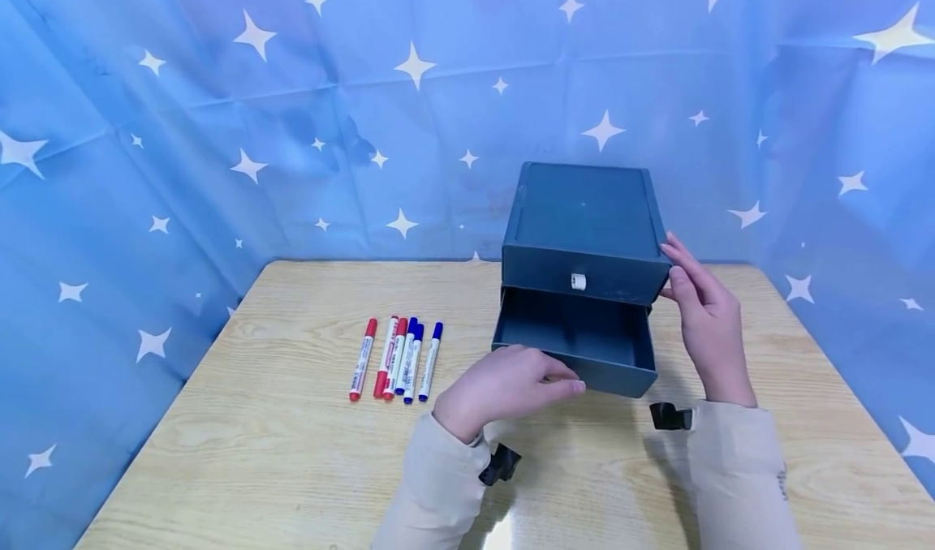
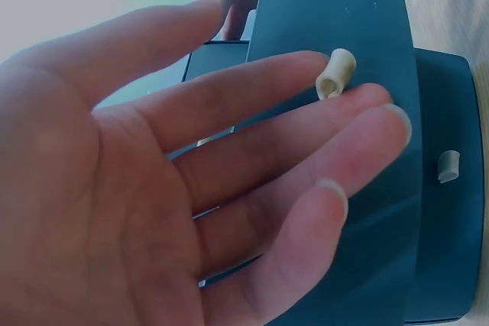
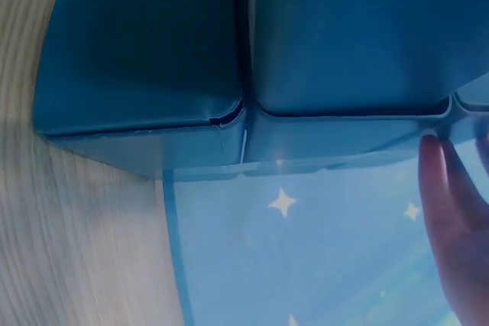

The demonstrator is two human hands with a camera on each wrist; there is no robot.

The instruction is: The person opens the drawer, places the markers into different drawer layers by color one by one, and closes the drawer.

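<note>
A dark blue drawer cabinet (image 1: 584,209) stands at the right of the table, its upper drawer (image 1: 540,270) closed and a lower drawer (image 1: 606,375) pulled out, with nothing lying inside. My left hand (image 1: 507,388) is at the front of that pulled-out drawer. In the left wrist view its fingers (image 2: 252,162) extend across the drawer front, the fingertips right by a white pull loop (image 2: 340,69). My right hand (image 1: 708,323) rests against the cabinet's right side, thumb near the front corner. Fingers (image 3: 435,196) reach along that side in the right wrist view.
Several red-capped and blue-capped markers (image 1: 397,363) lie side by side left of the cabinet on the wooden table (image 1: 256,436). Another drawer front (image 2: 451,242) with its own white pull shows beneath the pulled-out one. A blue star-patterned curtain (image 1: 351,185) hangs behind.
</note>
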